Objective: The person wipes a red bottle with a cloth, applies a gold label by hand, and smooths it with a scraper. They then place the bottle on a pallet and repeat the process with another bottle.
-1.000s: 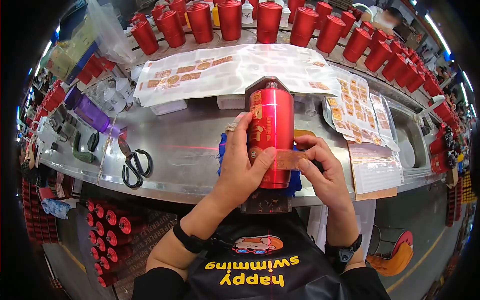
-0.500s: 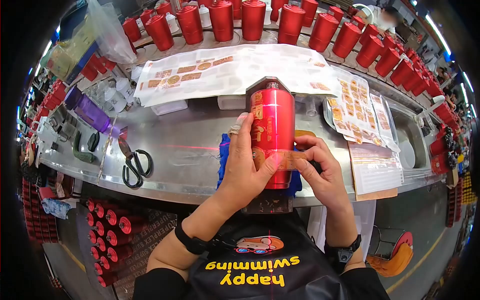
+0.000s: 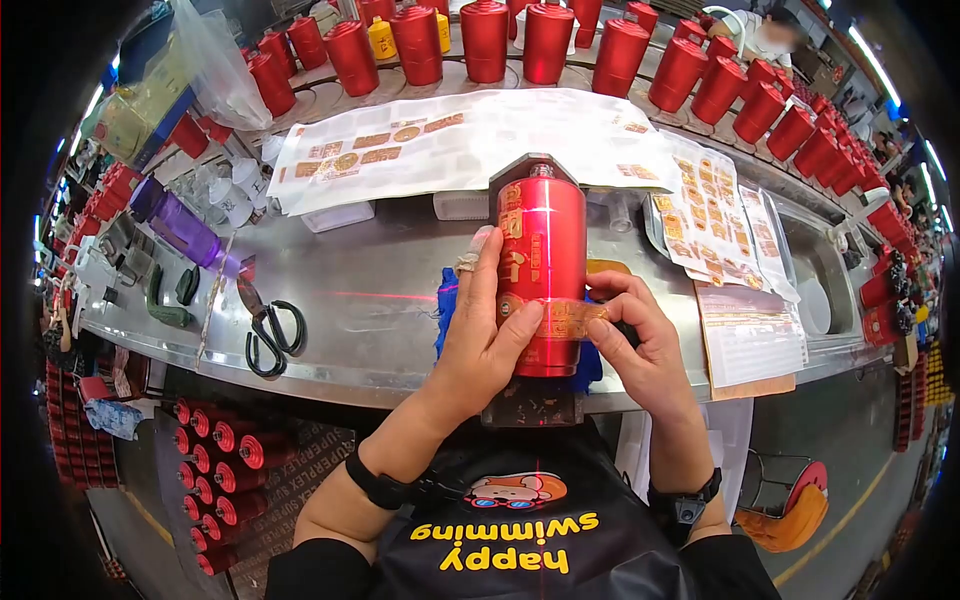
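A red bottle (image 3: 555,235) with gold lettering lies in a dark holder (image 3: 535,408), its neck pointing away from me, over a blue cloth (image 3: 447,300). My left hand (image 3: 480,330) rests along the bottle's left side, fingers extended and thumb on the front near a round gold emblem. In my right hand (image 3: 640,340), thumb and forefinger pinch the end of a clear strip with gold print (image 3: 572,320), which reaches across to the lower part of the bottle. A red laser line runs over the bottle.
Sheets of gold stickers (image 3: 380,150) lie behind the bottle, more (image 3: 715,215) at right. Scissors (image 3: 270,325) and a purple bottle (image 3: 180,225) are at left. Red bottles (image 3: 485,45) line a conveyor behind; others (image 3: 225,455) stand below left. A person (image 3: 765,40) is at the far right.
The red bottles on the conveyor have shifted to the right, and yellow ones now show between them. My left thumb has moved slightly left on the bottle.
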### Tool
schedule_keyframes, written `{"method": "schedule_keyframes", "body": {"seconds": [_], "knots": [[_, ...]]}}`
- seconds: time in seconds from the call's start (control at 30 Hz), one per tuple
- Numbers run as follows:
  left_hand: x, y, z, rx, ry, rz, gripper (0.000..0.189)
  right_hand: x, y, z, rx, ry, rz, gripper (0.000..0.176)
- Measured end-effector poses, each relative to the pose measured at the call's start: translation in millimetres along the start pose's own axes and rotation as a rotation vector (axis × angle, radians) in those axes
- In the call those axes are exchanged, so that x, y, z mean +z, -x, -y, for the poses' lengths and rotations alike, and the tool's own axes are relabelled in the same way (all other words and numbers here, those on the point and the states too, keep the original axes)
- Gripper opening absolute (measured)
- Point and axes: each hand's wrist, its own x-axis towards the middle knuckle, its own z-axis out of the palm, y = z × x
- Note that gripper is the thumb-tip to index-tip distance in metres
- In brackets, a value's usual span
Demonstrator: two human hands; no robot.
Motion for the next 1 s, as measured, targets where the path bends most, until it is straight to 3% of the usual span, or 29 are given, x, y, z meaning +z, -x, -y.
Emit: {"method": "schedule_keyframes", "body": {"seconds": [0.2, 0.63, 0.83, 1.0], "knots": [[10.7, 1.9, -7.4, 0.075, -0.223, -0.064, 0.076, 2.1, -0.2, 0.3, 0.0, -0.003, -0.002, 0.017], [-0.2, 13.1, 3.8, -0.04, 0.129, -0.049, 0.061, 2.0, -7.1, 20.5, -0.066, 0.06, 0.015, 0.011], [-1.9, 13.8, 4.3, -0.079, 0.147, -0.064, 0.058, 16.6, -24.5, 57.3, -0.273, 0.12, 0.108, 0.009], [-0.8, 13.4, 7.0, -0.032, 0.137, -0.09, 0.058, 8.7, -18.5, 46.5, -0.192, 0.11, 0.097, 0.01]]}}
